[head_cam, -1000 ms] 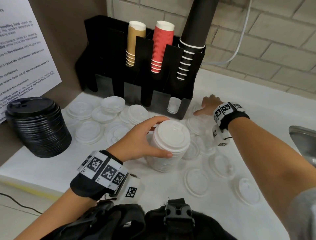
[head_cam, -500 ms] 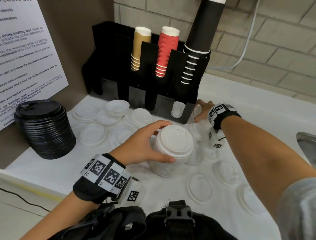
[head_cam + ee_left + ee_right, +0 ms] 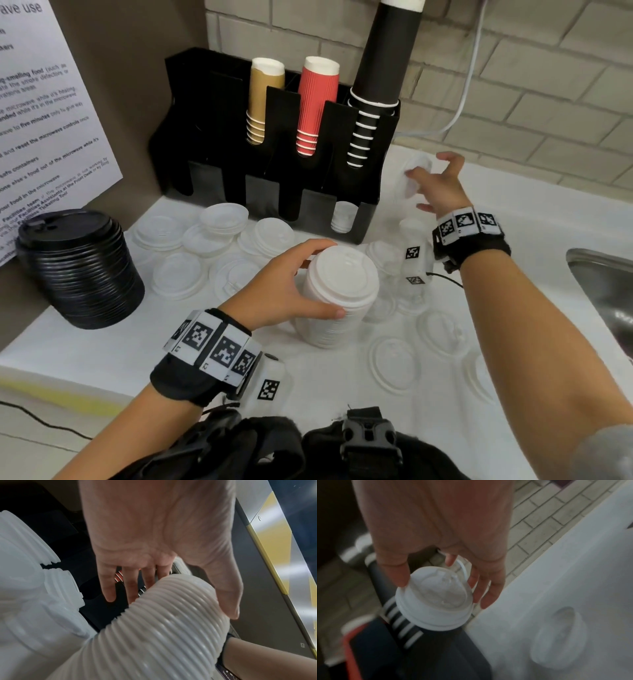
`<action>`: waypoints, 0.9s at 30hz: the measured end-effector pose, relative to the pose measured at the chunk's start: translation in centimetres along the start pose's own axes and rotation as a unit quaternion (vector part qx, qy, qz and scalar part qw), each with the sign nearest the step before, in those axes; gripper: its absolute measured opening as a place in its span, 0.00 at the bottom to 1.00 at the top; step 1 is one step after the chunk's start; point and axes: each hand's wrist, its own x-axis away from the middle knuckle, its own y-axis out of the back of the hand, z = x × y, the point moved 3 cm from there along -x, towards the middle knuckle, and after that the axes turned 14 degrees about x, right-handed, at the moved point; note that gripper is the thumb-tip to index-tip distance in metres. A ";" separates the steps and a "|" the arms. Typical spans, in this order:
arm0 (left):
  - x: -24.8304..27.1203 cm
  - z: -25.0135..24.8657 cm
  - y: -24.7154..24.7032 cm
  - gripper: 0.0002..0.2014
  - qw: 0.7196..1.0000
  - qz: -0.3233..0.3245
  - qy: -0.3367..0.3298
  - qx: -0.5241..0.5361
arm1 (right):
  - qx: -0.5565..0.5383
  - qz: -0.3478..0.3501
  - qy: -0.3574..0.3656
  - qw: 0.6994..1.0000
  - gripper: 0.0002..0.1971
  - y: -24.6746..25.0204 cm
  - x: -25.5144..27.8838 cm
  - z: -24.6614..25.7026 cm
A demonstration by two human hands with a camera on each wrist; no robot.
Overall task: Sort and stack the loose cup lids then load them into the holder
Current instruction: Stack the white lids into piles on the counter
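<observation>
A tall stack of white lids stands mid-counter, and my left hand grips it between thumb and fingers near its top. To the right of the black holder, my right hand is raised off the counter and holds a small stack of white lids by the rim. Several loose white lids lie scattered around the tall stack. A few white lids sit in the holder's right front slot.
A stack of black lids stands at the left by a printed notice. The holder carries tan, red and black cup stacks. A steel sink lies at the right edge. A brick wall and a white cable are behind.
My right hand has picked white lids off the counter beside the holder and lifted them up. The left hand has stayed on the tall stack.
</observation>
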 end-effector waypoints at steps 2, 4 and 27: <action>0.0 0.0 -0.1 0.40 1.000 -0.002 -0.005 0.007 | -0.066 0.015 0.027 0.997 0.22 0.8 2.5 1.3; -0.1 0.0 -0.2 0.39 1.000 -0.006 -0.016 0.015 | -0.070 0.046 0.073 0.994 0.19 1.1 5.6 2.5; 0.7 1.4 -0.5 0.39 0.998 -0.039 -0.005 0.045 | 0.163 0.161 0.238 0.944 0.25 -3.3 19.1 3.8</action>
